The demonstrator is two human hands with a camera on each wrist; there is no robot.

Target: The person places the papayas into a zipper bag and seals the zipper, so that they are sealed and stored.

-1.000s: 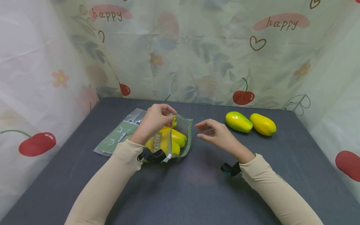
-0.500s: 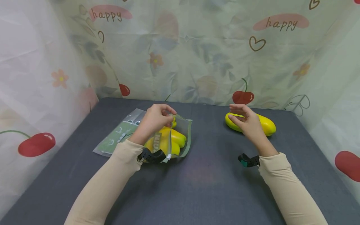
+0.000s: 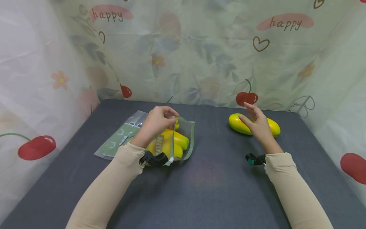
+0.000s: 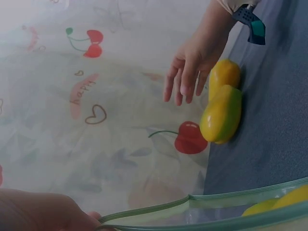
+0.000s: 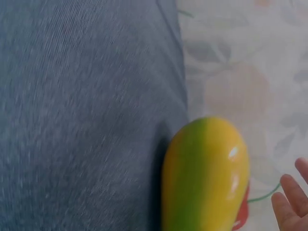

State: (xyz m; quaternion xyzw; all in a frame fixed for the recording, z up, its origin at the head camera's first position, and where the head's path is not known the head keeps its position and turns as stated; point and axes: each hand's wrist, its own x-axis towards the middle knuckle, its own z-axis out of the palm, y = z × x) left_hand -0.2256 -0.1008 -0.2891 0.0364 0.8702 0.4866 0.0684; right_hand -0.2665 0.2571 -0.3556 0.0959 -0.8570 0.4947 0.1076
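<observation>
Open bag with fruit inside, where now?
Head view: the open bag sits just left of centre on the dark table, its top pinched by the left hand, two loose fruits farther right.

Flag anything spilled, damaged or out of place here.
Nothing stands out. The left hand pinches the open bag; the fruits inside and the loose fruits on the table by the right hand show no damage. No spill visible.

Curtained-off tabletop booth; building type can't be told.
Sheets (image 3: 194, 73) printed with cherries (image 3: 247, 99), hearts (image 3: 261, 44) and "happy" lettering (image 3: 286, 23) hang behind and at both sides of a dark table (image 3: 208, 200); room beyond hidden.
</observation>
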